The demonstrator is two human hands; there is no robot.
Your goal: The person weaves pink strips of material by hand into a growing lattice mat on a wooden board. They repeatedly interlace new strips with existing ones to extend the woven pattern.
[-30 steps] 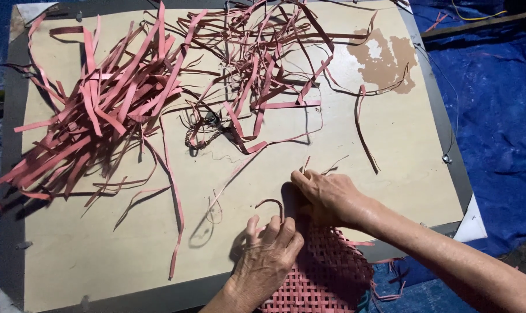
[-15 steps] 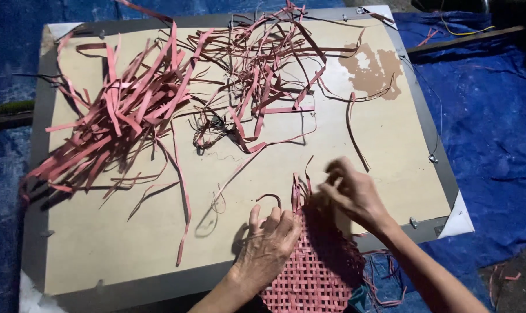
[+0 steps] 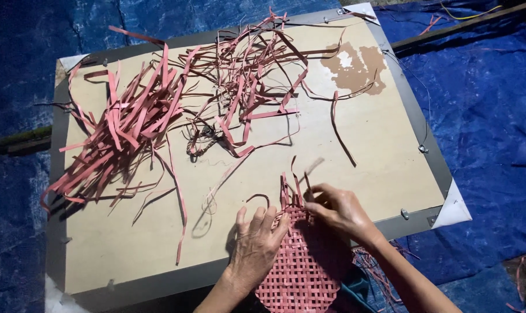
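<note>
Pressing flat, left hand (image 3: 254, 246) steadies pink checkered woven mat (image 3: 300, 264); right hand (image 3: 341, 211) seemingly pinches its strip (image 3: 297, 186).

No packages, labels, signs or screens in view.

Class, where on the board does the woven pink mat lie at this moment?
In the head view, the woven pink mat overhangs the board's near edge, right of centre, between the left hand and right hand.

Matt pink woven mat (image 3: 300, 266) on smooth wooden board (image 3: 379, 150) (blue plastic tarp (image 3: 483, 116) beneath).
</note>
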